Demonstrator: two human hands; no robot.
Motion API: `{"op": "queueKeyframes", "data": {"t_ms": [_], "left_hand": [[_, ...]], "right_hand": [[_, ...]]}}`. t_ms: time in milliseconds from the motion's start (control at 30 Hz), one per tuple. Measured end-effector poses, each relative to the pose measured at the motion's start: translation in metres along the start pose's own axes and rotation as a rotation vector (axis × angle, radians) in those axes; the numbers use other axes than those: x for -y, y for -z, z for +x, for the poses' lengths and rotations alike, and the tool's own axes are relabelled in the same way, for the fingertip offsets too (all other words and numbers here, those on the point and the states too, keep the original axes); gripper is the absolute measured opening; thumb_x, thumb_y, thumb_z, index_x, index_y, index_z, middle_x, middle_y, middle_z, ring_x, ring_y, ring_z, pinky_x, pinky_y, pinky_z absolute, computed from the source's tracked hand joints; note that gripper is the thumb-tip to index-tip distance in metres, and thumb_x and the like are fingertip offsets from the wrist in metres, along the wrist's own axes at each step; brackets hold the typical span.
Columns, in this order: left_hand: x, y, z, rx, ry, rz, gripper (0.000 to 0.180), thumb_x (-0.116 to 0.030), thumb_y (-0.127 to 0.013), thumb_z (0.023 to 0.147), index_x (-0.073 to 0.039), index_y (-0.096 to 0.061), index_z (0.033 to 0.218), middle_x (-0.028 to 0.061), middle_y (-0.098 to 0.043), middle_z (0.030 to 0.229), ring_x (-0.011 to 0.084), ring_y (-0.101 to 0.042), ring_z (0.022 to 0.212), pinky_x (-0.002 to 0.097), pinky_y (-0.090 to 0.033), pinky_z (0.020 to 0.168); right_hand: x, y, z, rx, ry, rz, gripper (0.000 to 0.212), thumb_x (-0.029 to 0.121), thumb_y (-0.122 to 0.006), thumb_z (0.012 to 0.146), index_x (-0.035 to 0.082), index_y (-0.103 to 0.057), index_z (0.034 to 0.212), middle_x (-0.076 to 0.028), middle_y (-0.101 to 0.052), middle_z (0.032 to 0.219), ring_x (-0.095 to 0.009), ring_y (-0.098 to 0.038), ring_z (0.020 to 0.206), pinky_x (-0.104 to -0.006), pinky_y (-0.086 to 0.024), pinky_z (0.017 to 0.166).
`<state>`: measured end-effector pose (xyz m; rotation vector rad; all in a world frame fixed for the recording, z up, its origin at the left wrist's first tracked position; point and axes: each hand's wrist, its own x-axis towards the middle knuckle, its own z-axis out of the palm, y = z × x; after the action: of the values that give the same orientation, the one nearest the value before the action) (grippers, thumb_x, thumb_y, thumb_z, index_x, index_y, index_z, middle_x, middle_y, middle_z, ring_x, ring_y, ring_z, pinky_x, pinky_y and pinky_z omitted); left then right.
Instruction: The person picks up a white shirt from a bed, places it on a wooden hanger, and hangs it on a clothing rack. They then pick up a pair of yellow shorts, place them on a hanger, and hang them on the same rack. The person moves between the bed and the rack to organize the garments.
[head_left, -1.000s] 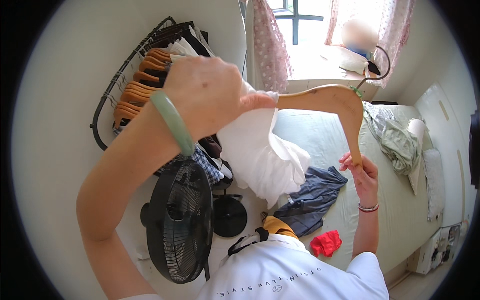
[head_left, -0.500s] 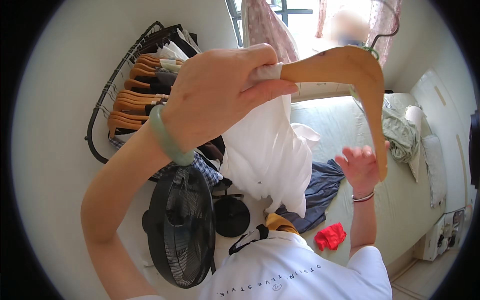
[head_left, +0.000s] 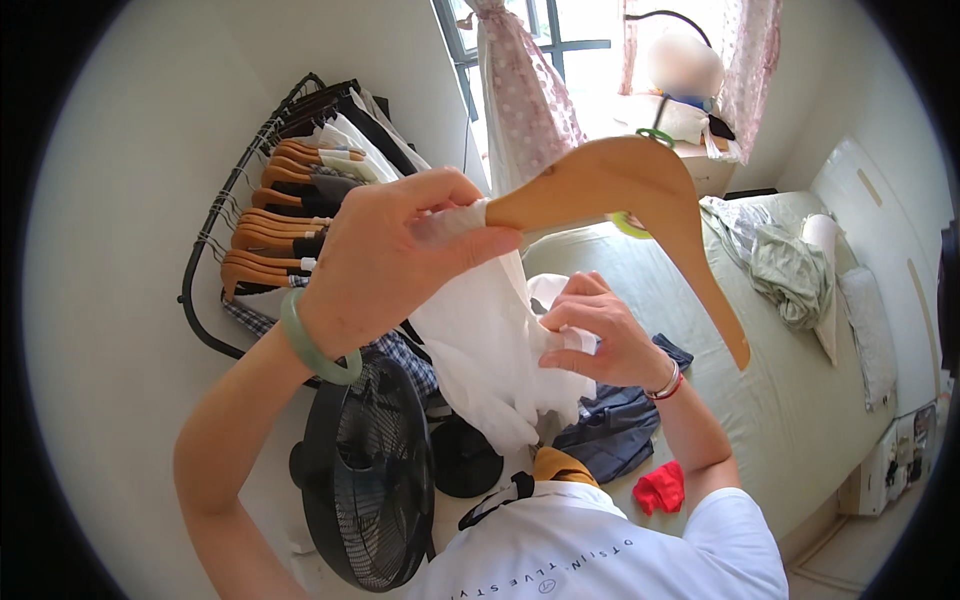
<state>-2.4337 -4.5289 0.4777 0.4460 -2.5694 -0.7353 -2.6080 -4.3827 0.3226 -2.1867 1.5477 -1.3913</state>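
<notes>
My left hand [head_left: 375, 260] is closed round one end of a wooden hanger [head_left: 625, 180], pinching the white cloth that covers that end. The hanger's other arm is bare and slopes down to the right. From my left hand a thin white garment [head_left: 465, 320] hangs in loose folds; its exact kind is hard to make out. My right hand [head_left: 610, 335], below the hanger, has its fingers and thumb closed on another edge of the garment. A green ring sits at the base of the hanger's dark hook.
On the left stands a black clothes rack [head_left: 205, 240] with several garments on wooden hangers. A black fan [head_left: 365, 480] is near my left arm. Dark blue clothing [head_left: 610, 435] and a red cloth [head_left: 660, 488] lie on the bed [head_left: 780, 430]. Another person [head_left: 685, 95] is by the window.
My right hand has left the hanger's bare end, moved left and taken hold of the white garment. The hanger and my left hand have come lower and slightly left.
</notes>
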Motion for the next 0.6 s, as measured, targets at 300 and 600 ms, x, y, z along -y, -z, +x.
{"op": "queueKeyframes", "data": {"t_ms": [300, 600], "left_hand": [[0.039, 0.013, -0.005, -0.195, 0.092, -0.302, 0.019, -0.022, -0.076, 0.084, -0.006, -0.066, 0.088, -0.0046, -0.058, 0.072, 0.0011, -0.052, 0.065, 0.016, -0.041, 0.058], [0.061, 0.001, -0.014, -0.172, 0.169, -0.22, 0.017, -0.019, -0.074, 0.085, -0.005, -0.065, 0.088, -0.0079, -0.051, 0.069, -0.001, -0.041, 0.062, 0.0153, -0.031, 0.053]], "right_hand": [[-0.009, 0.029, -0.065, -0.157, -0.178, -0.119, 0.018, 0.015, -0.08, 0.074, 0.008, -0.065, 0.081, -0.004, -0.067, 0.084, -0.022, -0.06, 0.086, -0.0341, -0.041, 0.088], [-0.002, 0.035, -0.092, -0.523, -0.171, -0.055, 0.019, 0.007, -0.078, 0.076, 0.004, -0.062, 0.084, -0.007, -0.064, 0.081, -0.022, -0.061, 0.079, -0.0336, -0.049, 0.075]]}}
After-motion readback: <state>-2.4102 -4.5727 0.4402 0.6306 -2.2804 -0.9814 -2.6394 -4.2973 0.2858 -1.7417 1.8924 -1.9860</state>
